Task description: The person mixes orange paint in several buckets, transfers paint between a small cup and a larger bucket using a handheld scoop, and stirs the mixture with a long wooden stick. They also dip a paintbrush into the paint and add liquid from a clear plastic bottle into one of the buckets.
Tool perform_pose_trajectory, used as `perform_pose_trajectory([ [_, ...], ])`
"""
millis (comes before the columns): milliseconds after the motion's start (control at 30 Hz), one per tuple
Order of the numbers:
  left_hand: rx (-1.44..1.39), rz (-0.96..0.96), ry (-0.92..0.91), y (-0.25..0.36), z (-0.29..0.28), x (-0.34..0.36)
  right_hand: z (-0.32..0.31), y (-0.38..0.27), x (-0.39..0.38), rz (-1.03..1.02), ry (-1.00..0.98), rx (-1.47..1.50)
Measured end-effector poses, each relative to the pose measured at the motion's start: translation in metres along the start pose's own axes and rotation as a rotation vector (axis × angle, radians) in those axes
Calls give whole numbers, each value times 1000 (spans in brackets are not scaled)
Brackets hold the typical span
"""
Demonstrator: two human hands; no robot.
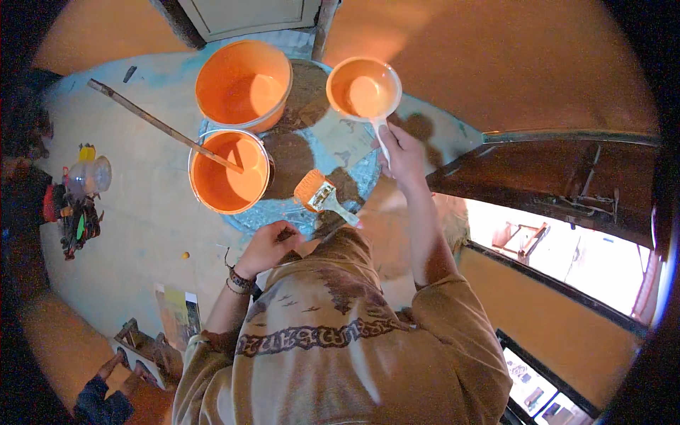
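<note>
My right hand (pixel 401 157) is closed round the white handle of a dipper (pixel 363 88), raised at the right of the buckets. Orange paint coats the dipper's bowl. My left hand (pixel 271 248) rests by my knee, its fingers loosely bent and apart, with nothing seen in it. Just right of that hand lies a wide paintbrush (pixel 326 198), its bristles thick with orange paint. A bucket of orange paint (pixel 223 180) stands ahead on the left, with a wooden stick (pixel 159 126) leaning in it. Behind it is a larger orange-coated bucket (pixel 280 106).
Clear plastic sheeting (pixel 273 216) and brown cardboard (pixel 301 85) lie under the buckets. A plastic container (pixel 99 173) and assorted items sit at the far left. An orange wall (pixel 510 64) rises on the right; a door (pixel 248 18) is ahead. Another person's hands (pixel 117 375) show lower left.
</note>
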State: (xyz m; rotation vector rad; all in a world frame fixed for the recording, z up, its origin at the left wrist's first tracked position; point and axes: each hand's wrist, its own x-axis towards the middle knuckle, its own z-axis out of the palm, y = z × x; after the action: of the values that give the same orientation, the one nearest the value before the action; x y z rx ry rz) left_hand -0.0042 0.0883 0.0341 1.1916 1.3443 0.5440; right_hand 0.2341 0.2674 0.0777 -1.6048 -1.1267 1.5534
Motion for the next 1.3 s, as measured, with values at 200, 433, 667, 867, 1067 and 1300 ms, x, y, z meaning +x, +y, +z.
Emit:
perform_pose_trajectory([
  [200, -72, -43, -6, 11, -4, 0, 8, -2, 6, -97, -64, -163],
  [433, -102, -72, -32, 10, -14, -3, 12, -11, 3, -30, -65, -179],
  [667, -101, -17, 9, 5, -11, -4, 15, -12, 0, -220, 34, -325],
  [867, -71, -71, -25, -2, -6, 0, 12, -4, -6, -237, -38, -503],
  [1067, -256, -193, -52, -10, 37, 20, 16, -1, -4, -211, -16, -458],
  [1300, -1108, -373, -201, -35, 108, 71, 1, -4, -9, -244, -67, -418],
])
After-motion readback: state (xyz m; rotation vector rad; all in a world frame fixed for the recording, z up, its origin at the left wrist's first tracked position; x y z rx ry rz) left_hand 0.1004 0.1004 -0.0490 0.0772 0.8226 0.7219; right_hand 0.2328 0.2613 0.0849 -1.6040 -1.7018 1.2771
